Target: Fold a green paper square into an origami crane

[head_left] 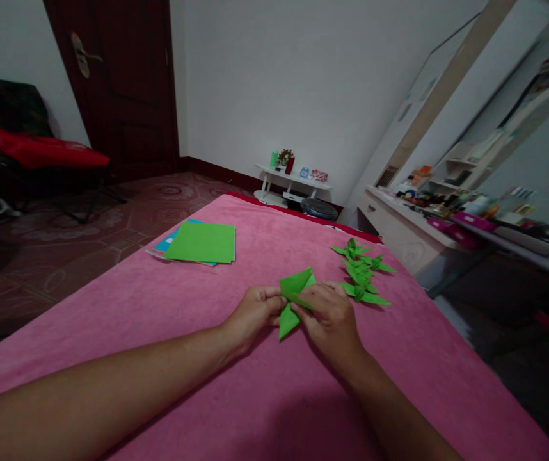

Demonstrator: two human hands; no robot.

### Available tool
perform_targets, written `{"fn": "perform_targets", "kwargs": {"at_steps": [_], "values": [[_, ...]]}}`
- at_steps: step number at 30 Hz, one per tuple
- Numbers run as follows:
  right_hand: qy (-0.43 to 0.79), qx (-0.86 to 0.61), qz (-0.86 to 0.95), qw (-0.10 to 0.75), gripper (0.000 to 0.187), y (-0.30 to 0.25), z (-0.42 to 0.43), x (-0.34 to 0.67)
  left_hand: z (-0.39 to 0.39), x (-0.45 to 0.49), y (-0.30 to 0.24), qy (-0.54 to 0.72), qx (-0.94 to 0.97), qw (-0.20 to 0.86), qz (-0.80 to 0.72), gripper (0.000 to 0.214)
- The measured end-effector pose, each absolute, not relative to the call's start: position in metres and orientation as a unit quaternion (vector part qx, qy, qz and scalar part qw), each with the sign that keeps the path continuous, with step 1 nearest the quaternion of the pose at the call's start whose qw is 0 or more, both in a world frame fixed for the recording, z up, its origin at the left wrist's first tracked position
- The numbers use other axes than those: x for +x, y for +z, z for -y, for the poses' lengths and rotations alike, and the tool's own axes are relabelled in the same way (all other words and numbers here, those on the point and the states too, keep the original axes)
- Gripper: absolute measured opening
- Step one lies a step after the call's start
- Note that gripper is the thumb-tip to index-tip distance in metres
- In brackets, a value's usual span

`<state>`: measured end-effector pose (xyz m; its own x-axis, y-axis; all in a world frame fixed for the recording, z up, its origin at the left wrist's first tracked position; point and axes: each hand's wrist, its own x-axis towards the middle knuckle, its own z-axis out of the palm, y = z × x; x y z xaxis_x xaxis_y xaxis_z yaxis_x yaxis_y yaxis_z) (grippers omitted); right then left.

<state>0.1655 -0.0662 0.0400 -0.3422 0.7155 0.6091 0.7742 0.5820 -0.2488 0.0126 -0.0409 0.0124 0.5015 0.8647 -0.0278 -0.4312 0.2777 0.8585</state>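
Note:
A partly folded sheet of green origami paper (294, 287) is held between both hands above the pink cover. My left hand (255, 315) pinches its left side, fingers closed on the edge. My right hand (328, 315) grips the right side, its fingers over a raised flap. One pointed corner sticks up and another points down towards me. Right of my right hand lie several folded green paper pieces (359, 274) with pointed petals, grouped close together. To the far left is a stack of square paper (202, 242), green on top with blue and other colours showing beneath.
The pink cover (169, 371) spreads under everything. Beyond its far edge stands a low white shelf (294, 176) with small items. A cluttered white dresser (409, 224) runs along the right. A red folding chair (39, 150) and a dark door (121, 83) are at the left.

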Motion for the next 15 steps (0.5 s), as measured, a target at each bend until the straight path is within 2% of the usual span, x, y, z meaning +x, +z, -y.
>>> {"fn": "perform_targets", "kwargs": {"at_steps": [11,15], "values": [[-0.043,-0.446,0.806,0.385,0.019,0.0367,0.0678,0.1645,0.0405,0.0130,0.0112,0.433,0.404,0.766,-0.248,0.020],[-0.073,-0.420,0.833,0.352,0.031,0.0384,0.0704,0.1655,0.0387,0.0122,0.0126,0.452,0.372,0.777,-0.232,0.014]]}}
